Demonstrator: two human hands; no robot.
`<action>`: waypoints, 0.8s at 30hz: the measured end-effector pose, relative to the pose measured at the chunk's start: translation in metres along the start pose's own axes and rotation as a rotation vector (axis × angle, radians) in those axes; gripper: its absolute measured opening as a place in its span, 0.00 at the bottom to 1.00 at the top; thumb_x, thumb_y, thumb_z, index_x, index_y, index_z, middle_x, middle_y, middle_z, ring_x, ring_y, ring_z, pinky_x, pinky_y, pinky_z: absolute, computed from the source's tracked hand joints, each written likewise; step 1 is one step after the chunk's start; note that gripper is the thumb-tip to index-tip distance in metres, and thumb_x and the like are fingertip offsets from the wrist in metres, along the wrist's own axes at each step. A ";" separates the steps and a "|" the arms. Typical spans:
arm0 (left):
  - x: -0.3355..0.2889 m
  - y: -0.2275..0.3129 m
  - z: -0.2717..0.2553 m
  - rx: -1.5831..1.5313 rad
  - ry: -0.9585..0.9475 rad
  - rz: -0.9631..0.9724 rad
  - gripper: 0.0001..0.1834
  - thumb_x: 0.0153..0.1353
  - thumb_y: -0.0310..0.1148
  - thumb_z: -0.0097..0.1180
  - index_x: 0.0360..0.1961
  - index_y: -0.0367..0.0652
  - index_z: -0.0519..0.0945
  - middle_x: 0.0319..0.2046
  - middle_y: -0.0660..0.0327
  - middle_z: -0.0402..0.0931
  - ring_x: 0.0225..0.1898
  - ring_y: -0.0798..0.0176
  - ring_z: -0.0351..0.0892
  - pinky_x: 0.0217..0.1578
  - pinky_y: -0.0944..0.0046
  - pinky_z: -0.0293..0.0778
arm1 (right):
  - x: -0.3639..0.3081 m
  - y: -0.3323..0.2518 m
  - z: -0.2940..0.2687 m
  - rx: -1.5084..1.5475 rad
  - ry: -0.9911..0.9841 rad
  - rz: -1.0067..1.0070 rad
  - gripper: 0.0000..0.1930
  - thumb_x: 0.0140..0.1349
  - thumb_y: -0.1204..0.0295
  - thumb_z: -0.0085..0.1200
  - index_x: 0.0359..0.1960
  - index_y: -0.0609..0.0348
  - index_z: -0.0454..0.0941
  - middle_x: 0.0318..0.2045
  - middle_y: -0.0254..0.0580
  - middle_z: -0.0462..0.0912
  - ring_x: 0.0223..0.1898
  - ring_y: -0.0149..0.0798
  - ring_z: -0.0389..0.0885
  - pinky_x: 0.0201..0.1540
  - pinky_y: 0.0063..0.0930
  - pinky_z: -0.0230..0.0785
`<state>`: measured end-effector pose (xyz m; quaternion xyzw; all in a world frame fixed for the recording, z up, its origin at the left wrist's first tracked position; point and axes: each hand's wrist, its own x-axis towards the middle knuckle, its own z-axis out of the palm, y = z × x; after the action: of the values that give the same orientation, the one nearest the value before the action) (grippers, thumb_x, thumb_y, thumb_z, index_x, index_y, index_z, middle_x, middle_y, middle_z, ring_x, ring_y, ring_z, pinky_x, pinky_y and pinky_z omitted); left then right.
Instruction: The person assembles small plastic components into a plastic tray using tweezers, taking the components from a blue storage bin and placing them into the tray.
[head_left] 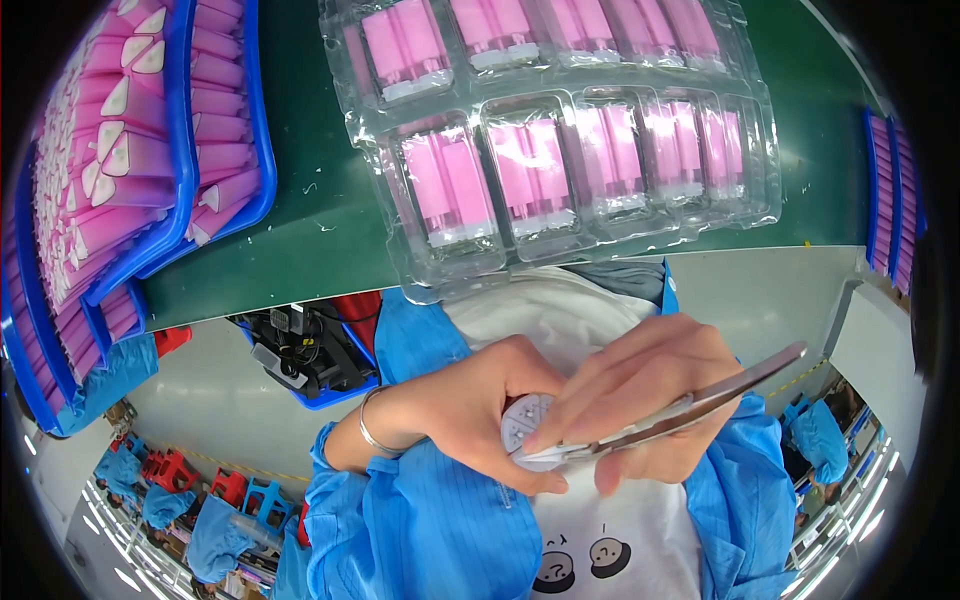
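Both hands closed: left hand (pixel 470 405) w/ 1 white disc (pixel 530 425), right hand (pixel 640 385) w/ 1 tweezers (pixel 700 405).

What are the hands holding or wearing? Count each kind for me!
White round piece, in the left hand: 1
Tweezers, in the right hand: 1
Bracelet, on the left wrist: 1
Total: 3

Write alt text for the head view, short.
Seen from above, the left hand holds a small round white part while the right hand works on it with metal tweezers. Beyond, on a green table, sit a clear blister tray of pink pieces and blue bins of pink pieces.
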<state>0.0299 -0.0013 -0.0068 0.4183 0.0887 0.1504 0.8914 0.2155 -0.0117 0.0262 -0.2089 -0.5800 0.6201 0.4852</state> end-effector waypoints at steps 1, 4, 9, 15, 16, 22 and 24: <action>0.000 0.000 0.000 0.000 0.001 0.000 0.19 0.39 0.30 0.71 0.34 0.37 0.80 0.25 0.61 0.81 0.25 0.71 0.80 0.26 0.71 0.73 | -0.001 0.000 0.000 -0.014 0.000 0.006 0.18 0.50 0.71 0.66 0.34 0.73 0.74 0.25 0.61 0.81 0.24 0.49 0.84 0.24 0.34 0.78; 0.001 0.000 0.000 -0.003 -0.008 -0.001 0.19 0.39 0.30 0.71 0.35 0.36 0.81 0.24 0.61 0.81 0.24 0.72 0.79 0.26 0.71 0.73 | -0.003 0.001 0.011 0.004 0.173 -0.030 0.16 0.48 0.70 0.68 0.33 0.69 0.78 0.21 0.48 0.81 0.19 0.41 0.81 0.19 0.25 0.72; 0.000 -0.010 0.001 0.002 -0.013 0.000 0.19 0.39 0.32 0.71 0.34 0.36 0.81 0.24 0.62 0.81 0.25 0.73 0.78 0.27 0.72 0.71 | -0.001 0.002 0.007 -0.104 0.072 -0.099 0.15 0.48 0.71 0.67 0.31 0.71 0.77 0.23 0.52 0.81 0.22 0.43 0.83 0.20 0.26 0.74; 0.004 -0.013 0.000 -0.066 -0.013 -0.040 0.18 0.39 0.32 0.70 0.33 0.37 0.81 0.24 0.62 0.80 0.26 0.75 0.77 0.27 0.73 0.70 | 0.006 -0.009 -0.004 -0.341 -0.196 -0.096 0.16 0.47 0.69 0.69 0.28 0.71 0.77 0.25 0.54 0.82 0.22 0.43 0.83 0.21 0.26 0.76; 0.004 -0.013 0.001 -0.065 -0.012 -0.041 0.18 0.39 0.32 0.70 0.33 0.37 0.81 0.24 0.62 0.80 0.26 0.75 0.77 0.27 0.73 0.70 | 0.006 -0.009 -0.005 -0.369 -0.249 -0.083 0.17 0.46 0.69 0.69 0.29 0.70 0.77 0.26 0.54 0.82 0.22 0.43 0.83 0.22 0.26 0.77; -0.001 0.003 -0.001 -0.010 0.089 0.019 0.16 0.39 0.29 0.70 0.32 0.37 0.81 0.23 0.63 0.79 0.25 0.74 0.77 0.25 0.73 0.69 | -0.001 0.002 0.004 -0.061 0.160 0.008 0.15 0.48 0.72 0.67 0.34 0.66 0.77 0.24 0.41 0.80 0.19 0.37 0.78 0.19 0.23 0.68; -0.002 0.004 0.000 0.097 0.138 0.051 0.16 0.38 0.28 0.70 0.31 0.37 0.81 0.23 0.62 0.79 0.24 0.73 0.77 0.24 0.72 0.69 | -0.002 0.004 0.007 -0.084 0.164 0.013 0.15 0.48 0.72 0.67 0.35 0.66 0.77 0.24 0.42 0.81 0.20 0.37 0.79 0.19 0.23 0.69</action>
<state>0.0270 0.0003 -0.0042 0.4518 0.1463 0.1969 0.8577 0.2091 -0.0162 0.0240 -0.2828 -0.5623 0.5793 0.5179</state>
